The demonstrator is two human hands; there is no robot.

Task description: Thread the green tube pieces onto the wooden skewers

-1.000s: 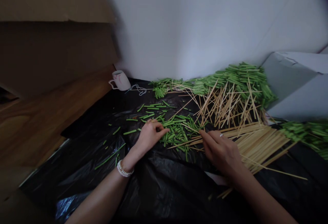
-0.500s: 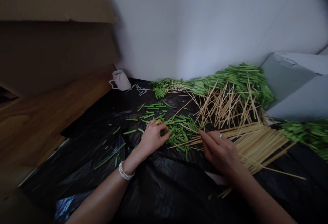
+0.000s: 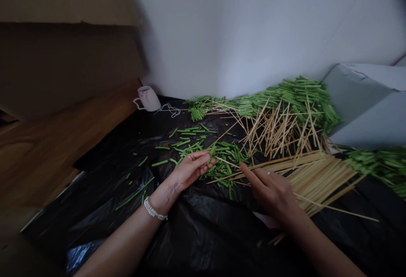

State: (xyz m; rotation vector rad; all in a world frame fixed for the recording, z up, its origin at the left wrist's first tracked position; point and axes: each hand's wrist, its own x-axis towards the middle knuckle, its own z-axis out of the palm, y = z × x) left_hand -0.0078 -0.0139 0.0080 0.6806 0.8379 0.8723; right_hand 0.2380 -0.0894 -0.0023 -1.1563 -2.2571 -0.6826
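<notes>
My left hand (image 3: 189, 168) is pinched shut on a short cut green stem piece (image 3: 212, 152), holding it upright just above a loose heap of similar cut green stems (image 3: 226, 169). My right hand (image 3: 273, 189) grips a thin bamboo skewer (image 3: 227, 162), which points left. The skewer's tip meets the held stem piece; I cannot tell whether it has gone in. Under and beside my right hand lies a fanned stack of bare bamboo skewers (image 3: 326, 177).
Threaded green stems on skewers (image 3: 294, 99) are piled along the white wall (image 3: 218, 36), with more green stems (image 3: 377, 167) at the right. Black plastic sheeting (image 3: 190, 234) covers the work surface. A white mug (image 3: 149, 98), a cardboard box (image 3: 69, 57) and a pale box (image 3: 364, 103) stand around.
My left hand has lifted from the heap and turned, now with a stem piece between its fingers. My right hand has shifted slightly left, bringing the skewer tip to the piece.
</notes>
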